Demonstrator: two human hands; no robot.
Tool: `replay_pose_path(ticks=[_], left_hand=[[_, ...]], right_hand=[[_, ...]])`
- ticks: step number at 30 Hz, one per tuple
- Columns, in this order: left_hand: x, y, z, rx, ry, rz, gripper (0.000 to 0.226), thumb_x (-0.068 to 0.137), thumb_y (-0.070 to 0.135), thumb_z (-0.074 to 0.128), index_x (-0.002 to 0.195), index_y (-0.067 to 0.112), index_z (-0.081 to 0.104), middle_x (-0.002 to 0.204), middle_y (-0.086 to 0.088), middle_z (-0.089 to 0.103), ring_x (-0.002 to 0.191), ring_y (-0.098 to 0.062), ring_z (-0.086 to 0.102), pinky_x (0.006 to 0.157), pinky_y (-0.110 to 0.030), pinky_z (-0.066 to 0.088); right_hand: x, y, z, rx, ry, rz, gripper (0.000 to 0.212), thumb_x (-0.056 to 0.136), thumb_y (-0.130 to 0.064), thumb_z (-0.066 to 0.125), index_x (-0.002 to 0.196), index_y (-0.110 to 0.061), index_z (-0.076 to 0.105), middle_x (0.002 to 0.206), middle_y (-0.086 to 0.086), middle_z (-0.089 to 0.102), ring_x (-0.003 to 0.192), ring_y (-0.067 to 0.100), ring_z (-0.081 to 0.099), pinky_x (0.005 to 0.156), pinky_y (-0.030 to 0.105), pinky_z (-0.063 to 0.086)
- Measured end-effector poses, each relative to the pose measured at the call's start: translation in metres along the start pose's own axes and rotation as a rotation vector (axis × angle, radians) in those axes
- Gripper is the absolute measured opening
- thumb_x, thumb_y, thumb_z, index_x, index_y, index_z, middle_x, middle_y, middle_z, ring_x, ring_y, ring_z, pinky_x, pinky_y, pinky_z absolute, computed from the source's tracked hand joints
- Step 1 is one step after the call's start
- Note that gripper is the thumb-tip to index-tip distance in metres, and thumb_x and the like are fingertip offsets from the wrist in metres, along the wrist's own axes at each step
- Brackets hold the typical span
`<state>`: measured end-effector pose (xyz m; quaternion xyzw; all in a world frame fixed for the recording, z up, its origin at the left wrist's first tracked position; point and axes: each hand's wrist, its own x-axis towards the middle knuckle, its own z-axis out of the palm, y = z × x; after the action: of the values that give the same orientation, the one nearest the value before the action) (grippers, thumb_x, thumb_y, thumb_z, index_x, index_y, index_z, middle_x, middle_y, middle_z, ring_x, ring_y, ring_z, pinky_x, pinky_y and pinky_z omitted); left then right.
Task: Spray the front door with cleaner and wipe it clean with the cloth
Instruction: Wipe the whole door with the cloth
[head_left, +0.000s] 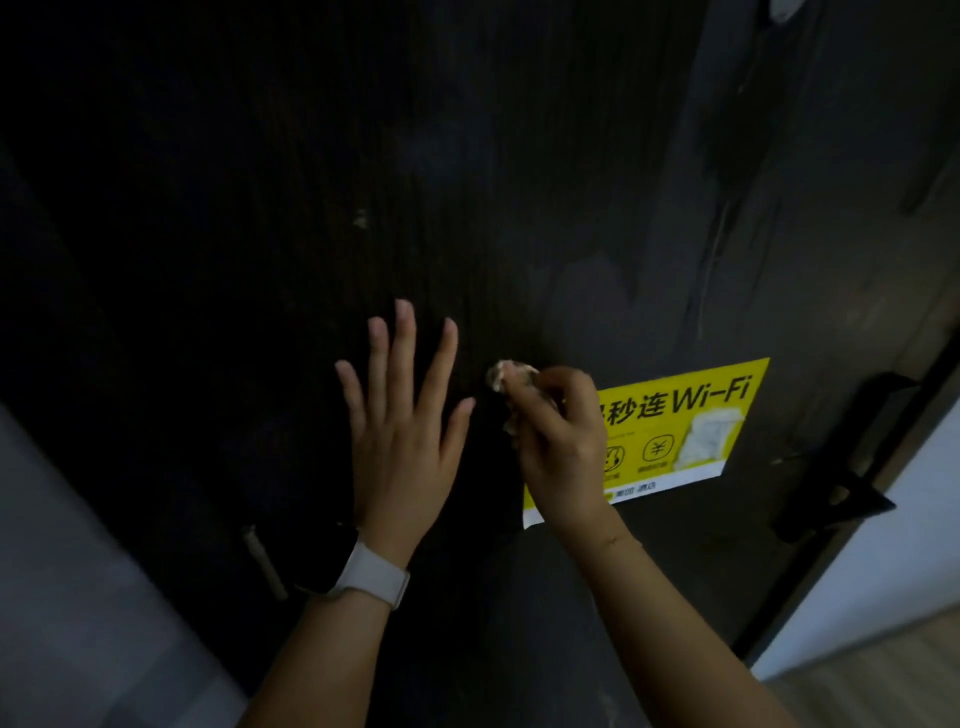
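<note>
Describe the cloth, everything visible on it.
The cloth is a small, pale, whitish wad, crumpled and looking soft, like fabric or tissue. Most of it is hidden inside the right hand, whose curled fingers grip it; only a bunched tip shows above the fingers and a bit by the thumb. The tip is against the dark door, just left of the yellow Wi-Fi sticker. Whether it is wet cannot be told.

— What surrounds the entrance?
— Dim light; a pale wall (883, 561) on the right above wood-look floor (883, 696).
— And the left?
— A grey wall (57, 571), blurred.
</note>
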<state>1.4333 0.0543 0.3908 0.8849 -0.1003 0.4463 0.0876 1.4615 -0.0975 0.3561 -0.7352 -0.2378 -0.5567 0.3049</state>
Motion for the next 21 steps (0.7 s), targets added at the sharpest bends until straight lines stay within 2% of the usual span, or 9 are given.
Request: replay_pose_path(ticks=[4,8,9,11,13,15,17,19,21], left_hand=[[-0.001,0.0,0.006,0.055,0.012,-0.013,0.07,0.094,0.045,0.041,0.154,0.025,0.011,0.161,-0.004,-0.016,0.149,-0.024,-0.013,0.118,-0.044,-0.016],[0.001,0.004,0.008,0.054,0.061,-0.029,0.072,0.093,0.042,0.045,0.154,0.021,0.014,0.161,-0.007,-0.011,0.149,-0.026,-0.013,0.118,-0.045,-0.015],[0.001,0.006,0.009,0.05,0.069,-0.041,0.072,0.093,0.042,0.045,0.154,0.02,0.015,0.161,-0.007,-0.012,0.149,-0.025,-0.013,0.118,-0.045,-0.015],[0.002,0.008,0.01,0.042,0.076,-0.058,0.072,0.092,0.044,0.043,0.154,0.02,0.016,0.161,-0.007,-0.011,0.149,-0.025,-0.014,0.118,-0.046,-0.015],[0.003,0.011,0.01,0.02,0.08,-0.07,0.073,0.09,0.044,0.044,0.154,0.02,0.017,0.161,-0.007,-0.011,0.148,-0.025,-0.015,0.117,-0.046,-0.016],[0.004,0.018,0.009,-0.023,0.082,-0.102,0.076,0.088,0.043,0.048,0.154,0.019,0.019,0.161,-0.009,-0.011,0.148,-0.027,-0.016,0.116,-0.049,-0.016],[0.006,0.034,0.008,-0.093,0.1,-0.146,0.078,0.086,0.04,0.054,0.153,0.017,0.022,0.161,-0.014,-0.009,0.148,-0.031,-0.014,0.116,-0.053,-0.014],[0.008,0.057,0.012,-0.117,0.104,-0.122,0.077,0.085,0.037,0.058,0.152,0.018,0.025,0.161,-0.015,-0.006,0.149,-0.032,-0.011,0.116,-0.056,-0.01],[0.013,0.079,0.021,-0.098,0.08,-0.025,0.076,0.086,0.037,0.059,0.152,0.021,0.025,0.162,-0.012,-0.005,0.149,-0.032,-0.007,0.117,-0.054,-0.009]], right_hand=[[0.001,0.019,-0.011,-0.017,0.031,-0.046,0.042,0.085,0.003,0.058,0.125,-0.012,0.057,0.108,0.005,0.046,0.09,0.023,0.05,0.076,0.026,0.043],[-0.002,0.073,-0.047,-0.045,0.194,0.139,0.03,0.09,-0.001,0.055,0.117,-0.007,0.066,0.103,0.007,0.05,0.086,0.024,0.056,0.075,0.026,0.046],[0.0,0.088,-0.059,-0.052,0.247,0.195,0.026,0.091,0.0,0.057,0.113,-0.005,0.069,0.1,0.009,0.051,0.083,0.021,0.056,0.073,0.025,0.046],[0.005,0.114,-0.081,-0.062,0.342,0.317,0.02,0.089,0.005,0.061,0.106,0.001,0.071,0.092,0.009,0.05,0.081,0.003,0.052,0.072,0.015,0.043],[0.01,0.131,-0.097,-0.066,0.399,0.434,0.02,0.088,0.005,0.063,0.106,0.003,0.071,0.09,0.002,0.047,0.082,-0.008,0.048,0.073,0.007,0.037],[0.011,0.138,-0.1,-0.046,0.435,0.516,0.023,0.088,0.004,0.061,0.109,0.0,0.07,0.09,-0.002,0.045,0.083,-0.005,0.047,0.075,0.008,0.037],[0.008,0.128,-0.088,-0.008,0.458,0.54,0.027,0.087,0.003,0.059,0.111,-0.001,0.069,0.092,0.007,0.046,0.082,0.007,0.049,0.074,0.014,0.04],[0.007,0.103,-0.067,0.042,0.393,0.449,0.028,0.087,-0.001,0.059,0.112,-0.004,0.069,0.096,0.011,0.049,0.083,0.019,0.052,0.073,0.022,0.043],[0.002,0.079,-0.049,0.049,0.254,0.299,0.027,0.087,-0.008,0.063,0.114,-0.01,0.066,0.1,0.008,0.051,0.086,0.021,0.054,0.075,0.021,0.044]])
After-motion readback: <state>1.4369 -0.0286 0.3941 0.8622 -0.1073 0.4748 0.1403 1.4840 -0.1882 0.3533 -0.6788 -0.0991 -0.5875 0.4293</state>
